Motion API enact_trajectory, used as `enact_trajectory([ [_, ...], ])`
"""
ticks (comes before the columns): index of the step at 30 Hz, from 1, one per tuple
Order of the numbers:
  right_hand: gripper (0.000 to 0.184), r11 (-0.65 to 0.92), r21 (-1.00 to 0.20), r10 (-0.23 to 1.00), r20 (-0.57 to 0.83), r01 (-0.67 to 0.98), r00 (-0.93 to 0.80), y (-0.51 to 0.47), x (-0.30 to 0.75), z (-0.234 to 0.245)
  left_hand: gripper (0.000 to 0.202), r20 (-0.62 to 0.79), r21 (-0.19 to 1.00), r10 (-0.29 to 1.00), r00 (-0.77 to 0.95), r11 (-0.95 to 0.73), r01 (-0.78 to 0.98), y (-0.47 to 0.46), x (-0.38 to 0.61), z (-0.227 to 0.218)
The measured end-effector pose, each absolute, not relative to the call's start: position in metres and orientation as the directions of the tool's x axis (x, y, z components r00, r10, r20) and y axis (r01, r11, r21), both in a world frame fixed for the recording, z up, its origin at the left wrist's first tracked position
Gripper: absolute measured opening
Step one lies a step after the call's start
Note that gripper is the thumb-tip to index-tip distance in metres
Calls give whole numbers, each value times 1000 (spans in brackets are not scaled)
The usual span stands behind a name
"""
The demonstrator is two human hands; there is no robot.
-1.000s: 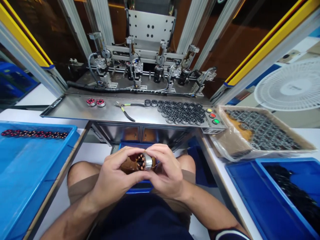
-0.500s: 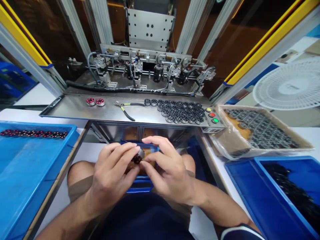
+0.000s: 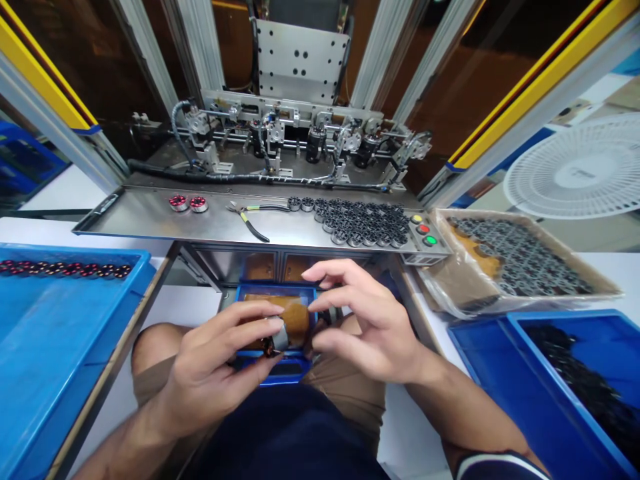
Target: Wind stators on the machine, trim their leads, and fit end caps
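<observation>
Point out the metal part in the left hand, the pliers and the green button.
Metal part [image 3: 281,338], head view, on its silvery side.
Pliers [image 3: 243,211], head view, near the pivot.
Green button [image 3: 431,241], head view, on its cap.

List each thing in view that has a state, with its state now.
Left hand's grip: closed on the metal-rimmed part
Right hand's grip: open, apart from that part
Metal-rimmed part: held, tilted
Pliers: lying down, handles spread
Two red-topped parts: standing side by side
Cardboard box: open, partly filled
Left blue tray: open, parts along its far end
Fan: running or not, cannot tell
</observation>
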State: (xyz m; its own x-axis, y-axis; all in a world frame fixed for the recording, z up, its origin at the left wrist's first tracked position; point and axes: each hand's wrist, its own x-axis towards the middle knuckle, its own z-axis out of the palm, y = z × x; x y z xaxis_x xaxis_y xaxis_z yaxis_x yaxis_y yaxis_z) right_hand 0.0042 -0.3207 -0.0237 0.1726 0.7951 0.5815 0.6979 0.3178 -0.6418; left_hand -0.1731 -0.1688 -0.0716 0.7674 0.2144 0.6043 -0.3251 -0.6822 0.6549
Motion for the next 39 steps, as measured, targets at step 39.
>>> enact_trajectory([
  [39,10,238,-728,770,545,643,332,-263,27,-47,36,293,944,694,657,-102,-314,-165,-175,-78],
])
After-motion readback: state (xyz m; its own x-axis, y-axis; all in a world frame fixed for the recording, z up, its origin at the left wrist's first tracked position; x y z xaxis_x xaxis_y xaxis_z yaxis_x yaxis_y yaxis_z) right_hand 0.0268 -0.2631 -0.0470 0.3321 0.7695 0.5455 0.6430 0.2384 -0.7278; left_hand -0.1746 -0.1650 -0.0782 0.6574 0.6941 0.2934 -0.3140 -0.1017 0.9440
